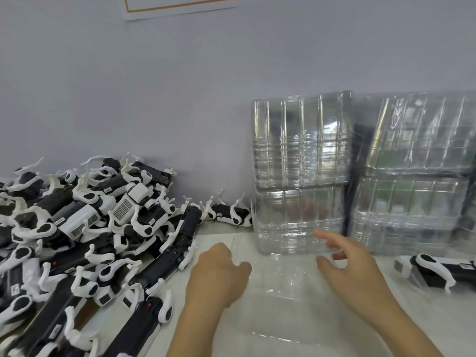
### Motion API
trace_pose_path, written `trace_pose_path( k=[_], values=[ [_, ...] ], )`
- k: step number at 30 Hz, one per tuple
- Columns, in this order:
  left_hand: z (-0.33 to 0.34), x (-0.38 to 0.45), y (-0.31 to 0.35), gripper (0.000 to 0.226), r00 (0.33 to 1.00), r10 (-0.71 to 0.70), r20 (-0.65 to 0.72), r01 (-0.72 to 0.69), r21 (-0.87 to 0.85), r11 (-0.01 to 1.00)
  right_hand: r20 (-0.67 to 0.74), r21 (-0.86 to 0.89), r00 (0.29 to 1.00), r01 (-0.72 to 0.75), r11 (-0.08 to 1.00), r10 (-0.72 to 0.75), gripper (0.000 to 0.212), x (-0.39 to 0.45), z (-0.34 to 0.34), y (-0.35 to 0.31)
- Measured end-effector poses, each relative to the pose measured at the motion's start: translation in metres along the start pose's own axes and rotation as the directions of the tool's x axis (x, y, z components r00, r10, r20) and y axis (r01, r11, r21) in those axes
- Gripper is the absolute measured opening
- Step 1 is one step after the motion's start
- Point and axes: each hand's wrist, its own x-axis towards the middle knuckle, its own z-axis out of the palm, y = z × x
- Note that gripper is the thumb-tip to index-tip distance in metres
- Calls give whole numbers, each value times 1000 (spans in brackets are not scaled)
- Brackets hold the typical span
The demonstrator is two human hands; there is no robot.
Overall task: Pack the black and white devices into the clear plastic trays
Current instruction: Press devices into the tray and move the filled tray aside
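Note:
A clear plastic tray (283,302) lies flat on the white table in front of me. My left hand (217,275) holds its left edge, fingers curled over the rim. Over the tray's right side hovers my right hand (353,269), fingers spread and loosely bent, holding nothing; it is blurred. A big heap of black and white devices (85,235) covers the table on the left. One more device (435,273) lies alone at the right edge.
Two tall stacks of clear trays lean against the wall behind the flat tray, one (301,173) in the middle and one (414,173) to the right. A single device (233,215) lies by the wall between heap and stacks.

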Motion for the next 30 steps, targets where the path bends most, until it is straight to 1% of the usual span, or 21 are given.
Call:
trace_pose_path(
  k=[2,4,6,8,12,14,15,17,19,20,21,23,25,28,30],
  values=[
    [-4,-1,0,34,986,49,-161,-44,33,998,-17,15,1000,-1,1000,1,32,1,-1,0],
    [-10,-4,3,35,957,98,-274,-100,8,995,-17,30,1000,10,1000,-9,23,2,-1,-2],
    [-14,-8,5,30,913,183,-365,-201,-11,980,7,61,1000,-4,998,4,15,0,0,-6],
    [-18,-10,8,26,849,290,-442,-327,-7,945,63,86,998,-25,996,19,10,-1,2,-10],
    [-23,-12,14,35,704,456,-545,-525,34,851,192,75,981,-9,997,-5,20,-5,2,-21],
    [-26,-13,18,42,630,501,-593,-581,68,811,250,79,968,-4,997,-16,29,-6,1,-27],
    [-27,-15,19,48,606,511,-610,-588,89,804,251,74,968,5,997,-24,34,-6,0,-31],
    [-30,-17,22,57,580,541,-609,-597,134,791,190,53,979,63,997,-72,53,-6,-1,-41],
    [-31,-19,23,61,565,601,-565,-620,190,761,107,24,980,165,986,-167,76,-6,-2,-50],
    [-31,-20,24,61,559,639,-528,-636,222,739,78,14,973,217,976,-218,82,-7,-2,-55],
    [-32,-21,25,59,544,685,-485,-660,256,706,58,0,962,268,963,-267,84,-7,-2,-58],
    [-31,-22,27,56,487,776,-402,-721,317,617,35,-71,933,360,930,-358,76,-7,-2,-62],
    [-30,-25,31,56,433,832,-346,-767,343,542,22,-138,913,406,903,-407,69,-7,-3,-65],
    [-25,-30,38,56,348,881,-322,-830,331,449,-37,-203,903,413,888,-428,58,-7,-3,-68],
    [-20,-31,39,56,316,892,-322,-859,303,413,-96,-264,893,403,876,-440,47,-8,-2,-68]
  ],
)
